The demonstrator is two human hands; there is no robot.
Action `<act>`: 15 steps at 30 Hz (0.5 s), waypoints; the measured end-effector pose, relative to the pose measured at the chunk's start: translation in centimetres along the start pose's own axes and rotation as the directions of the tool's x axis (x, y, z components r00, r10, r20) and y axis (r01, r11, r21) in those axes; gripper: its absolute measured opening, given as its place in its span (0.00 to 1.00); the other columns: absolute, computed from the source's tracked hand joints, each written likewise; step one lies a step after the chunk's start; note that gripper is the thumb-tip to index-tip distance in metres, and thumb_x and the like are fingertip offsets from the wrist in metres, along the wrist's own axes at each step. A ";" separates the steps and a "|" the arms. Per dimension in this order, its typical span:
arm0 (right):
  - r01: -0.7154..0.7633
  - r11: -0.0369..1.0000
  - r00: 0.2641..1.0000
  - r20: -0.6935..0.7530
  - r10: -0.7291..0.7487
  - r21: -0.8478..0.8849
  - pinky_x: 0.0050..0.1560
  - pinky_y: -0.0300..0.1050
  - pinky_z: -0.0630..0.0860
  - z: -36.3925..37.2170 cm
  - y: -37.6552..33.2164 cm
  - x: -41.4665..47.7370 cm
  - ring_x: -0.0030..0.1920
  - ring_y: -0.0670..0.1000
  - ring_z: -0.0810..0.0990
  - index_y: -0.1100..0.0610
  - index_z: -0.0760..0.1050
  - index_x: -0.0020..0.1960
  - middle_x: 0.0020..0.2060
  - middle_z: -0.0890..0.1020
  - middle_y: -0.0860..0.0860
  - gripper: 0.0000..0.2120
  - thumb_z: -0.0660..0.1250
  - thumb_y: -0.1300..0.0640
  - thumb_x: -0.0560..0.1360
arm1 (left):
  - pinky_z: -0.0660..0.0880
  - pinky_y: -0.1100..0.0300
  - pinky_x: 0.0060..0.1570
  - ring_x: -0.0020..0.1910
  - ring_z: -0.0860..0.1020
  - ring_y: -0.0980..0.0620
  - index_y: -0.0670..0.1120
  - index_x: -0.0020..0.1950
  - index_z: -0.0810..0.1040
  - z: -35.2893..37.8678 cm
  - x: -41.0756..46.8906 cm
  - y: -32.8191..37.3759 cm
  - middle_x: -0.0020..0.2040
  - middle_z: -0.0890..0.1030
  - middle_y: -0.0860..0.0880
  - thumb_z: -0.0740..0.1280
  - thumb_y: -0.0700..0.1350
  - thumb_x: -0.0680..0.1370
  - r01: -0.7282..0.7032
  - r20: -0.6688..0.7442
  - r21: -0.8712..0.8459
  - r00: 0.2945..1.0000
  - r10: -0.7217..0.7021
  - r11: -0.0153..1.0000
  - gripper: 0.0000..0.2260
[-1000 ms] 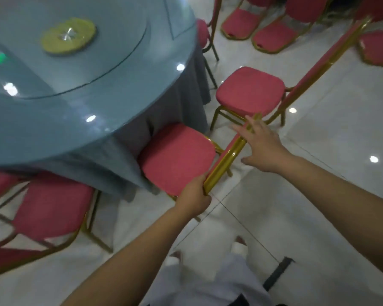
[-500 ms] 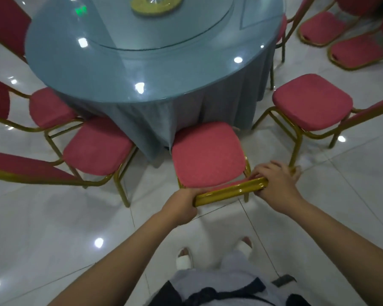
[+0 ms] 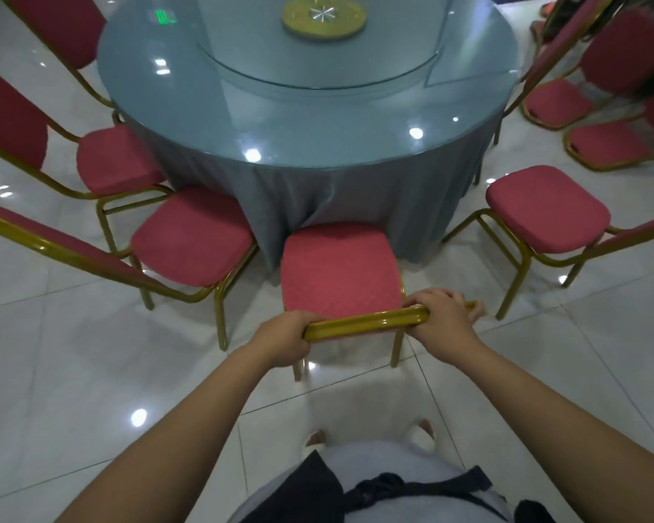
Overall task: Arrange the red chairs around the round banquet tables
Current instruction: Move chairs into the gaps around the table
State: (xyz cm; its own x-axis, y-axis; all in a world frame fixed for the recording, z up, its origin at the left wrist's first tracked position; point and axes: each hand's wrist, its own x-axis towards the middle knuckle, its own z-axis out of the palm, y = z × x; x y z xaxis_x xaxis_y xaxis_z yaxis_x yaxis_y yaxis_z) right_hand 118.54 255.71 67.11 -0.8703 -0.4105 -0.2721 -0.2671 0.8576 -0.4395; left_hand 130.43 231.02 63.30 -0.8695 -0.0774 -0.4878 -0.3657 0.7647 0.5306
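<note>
A red chair with a gold frame stands straight in front of me, its seat front touching the grey cloth of the round banquet table. My left hand grips the left end of the chair's gold top rail. My right hand grips the rail's right end. Two more red chairs, one and another, stand to the left at the table. Another red chair stands to the right, a little off the table.
A glass turntable with a gold centre disc sits on the tabletop. More red chairs stand at the far right. The floor is glossy white tile. My feet are just behind the held chair.
The chair has swung round from an angled position to face the table squarely. The view has shifted to centre on the table. Both hands stayed on the top rail.
</note>
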 end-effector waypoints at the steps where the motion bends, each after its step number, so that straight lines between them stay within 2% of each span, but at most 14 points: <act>1: -0.002 1.000 1.000 -0.003 0.002 0.022 0.61 0.53 0.55 0.0 -0.7 0.7 0.61 0.52 0.64 0.40 0.77 0.45 0.49 0.75 0.39 0.10 0.73 0.54 0.72 | 0.79 0.46 0.49 0.48 0.79 0.51 0.65 0.62 0.76 -0.8 0.7 -0.3 0.49 0.81 0.55 0.63 0.39 0.74 0.002 -0.010 -0.015 1.000 -0.002 1.000 0.24; 3: 0.011 0.999 1.000 0.004 -0.011 0.047 0.49 0.47 0.53 -0.2 -1.9 2.5 0.60 0.54 0.65 0.41 0.77 0.47 0.49 0.75 0.43 0.13 0.69 0.60 0.73 | 0.78 0.45 0.52 0.50 0.79 0.49 0.60 0.59 0.80 -2.2 1.9 -0.7 0.50 0.81 0.53 0.65 0.39 0.74 0.003 -0.056 -0.059 0.998 -0.006 0.998 0.20; 5: 0.026 0.999 1.000 0.012 -0.027 0.044 0.44 0.43 0.51 -0.6 -2.9 4.4 0.61 0.57 0.65 0.44 0.79 0.51 0.49 0.74 0.46 0.13 0.67 0.61 0.74 | 0.79 0.47 0.51 0.50 0.80 0.47 0.56 0.57 0.81 -3.3 2.8 -0.6 0.50 0.82 0.50 0.64 0.35 0.72 0.031 -0.144 -0.089 0.989 -0.044 0.996 0.20; 6: 0.015 0.998 1.000 0.017 -0.016 0.053 0.46 0.43 0.51 -0.9 -3.4 5.2 0.62 0.57 0.65 0.45 0.80 0.51 0.49 0.74 0.46 0.12 0.67 0.60 0.74 | 0.79 0.47 0.50 0.49 0.80 0.46 0.54 0.54 0.82 -3.8 3.3 -0.6 0.49 0.82 0.49 0.62 0.34 0.71 0.046 -0.187 -0.096 0.980 -0.064 0.994 0.20; 8: -0.017 0.998 1.000 0.022 0.016 0.068 0.57 0.48 0.56 -1.3 -3.8 6.4 0.62 0.56 0.64 0.42 0.80 0.48 0.47 0.74 0.44 0.11 0.67 0.58 0.74 | 0.79 0.47 0.47 0.46 0.80 0.45 0.55 0.47 0.79 -4.3 4.1 -0.3 0.44 0.81 0.48 0.59 0.34 0.70 0.077 -0.227 -0.108 0.969 -0.100 0.991 0.18; 9: -0.033 0.998 0.999 0.027 0.031 0.050 0.64 0.56 0.58 -1.4 -3.8 6.9 0.62 0.55 0.63 0.41 0.79 0.47 0.46 0.74 0.43 0.10 0.67 0.57 0.74 | 0.79 0.48 0.46 0.44 0.80 0.45 0.56 0.45 0.78 -4.4 4.4 -0.2 0.43 0.81 0.48 0.59 0.34 0.70 0.090 -0.229 -0.108 0.967 -0.112 0.990 0.17; 11: -0.051 0.999 0.998 0.038 0.052 -0.015 0.68 0.69 0.55 -1.5 -3.6 7.5 0.62 0.55 0.64 0.39 0.77 0.43 0.44 0.72 0.40 0.10 0.67 0.56 0.75 | 0.79 0.47 0.45 0.42 0.80 0.45 0.54 0.43 0.77 -4.3 4.9 -0.2 0.41 0.80 0.48 0.58 0.35 0.70 0.105 -0.231 -0.103 0.965 -0.126 0.989 0.16; 15: -0.007 0.997 0.999 0.045 0.010 -0.072 0.69 0.69 0.54 -2.0 -3.1 8.2 0.60 0.52 0.67 0.37 0.72 0.39 0.39 0.70 0.38 0.12 0.69 0.52 0.76 | 0.79 0.48 0.45 0.43 0.79 0.45 0.57 0.41 0.74 -4.1 5.6 -0.2 0.41 0.80 0.48 0.59 0.33 0.70 0.125 -0.253 -0.104 0.956 -0.148 0.987 0.17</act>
State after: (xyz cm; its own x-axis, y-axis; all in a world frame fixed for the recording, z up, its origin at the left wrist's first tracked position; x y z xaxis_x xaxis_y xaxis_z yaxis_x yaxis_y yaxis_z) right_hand 111.40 250.33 67.93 -0.8534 -0.4156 -0.3146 -0.2905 0.8804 -0.3749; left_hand 124.32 227.83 63.29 -0.8613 -0.3484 -0.3698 -0.5040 0.6782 0.5349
